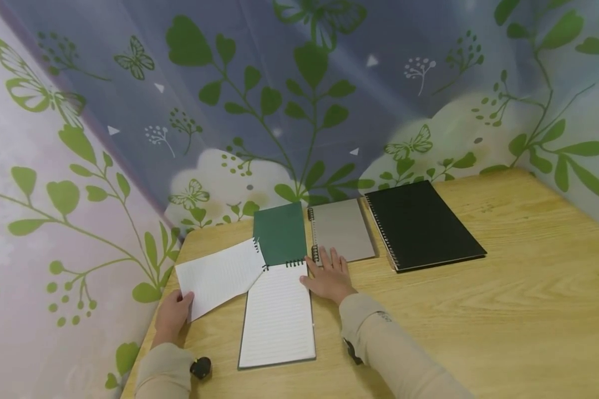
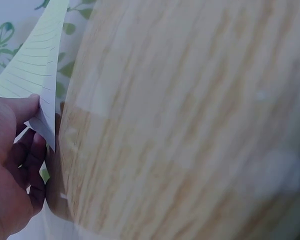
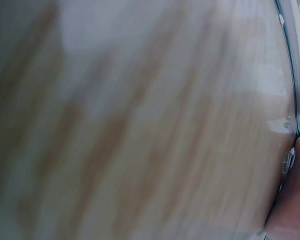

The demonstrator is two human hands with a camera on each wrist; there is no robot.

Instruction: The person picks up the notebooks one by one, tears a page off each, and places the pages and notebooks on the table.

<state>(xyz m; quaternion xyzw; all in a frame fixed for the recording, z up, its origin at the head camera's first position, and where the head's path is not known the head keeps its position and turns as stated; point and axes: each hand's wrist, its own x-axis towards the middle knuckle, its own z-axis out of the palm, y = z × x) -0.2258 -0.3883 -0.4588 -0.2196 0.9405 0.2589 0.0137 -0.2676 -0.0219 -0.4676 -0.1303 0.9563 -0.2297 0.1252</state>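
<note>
A spiral notebook lies spread on the table, its green cover (image 1: 280,235) folded back away from me and its lined pages (image 1: 279,318) toward me. My left hand (image 1: 172,313) pinches the outer corner of a lined sheet (image 1: 219,277), thumb on top. That sheet slants left of the notebook, its perforated end by the coil; whether it is still joined there I cannot tell. In the left wrist view the sheet's tip (image 2: 44,112) shows between thumb and fingers. My right hand (image 1: 329,279), fingers spread, rests at the coil's right end, fingertips by a grey-beige spiral notebook (image 1: 344,230).
A large black spiral notebook (image 1: 424,224) lies to the right of the grey-beige one. The wooden table (image 1: 504,310) meets patterned curtains at the back and left. A small black object (image 1: 201,367) sits by my left sleeve.
</note>
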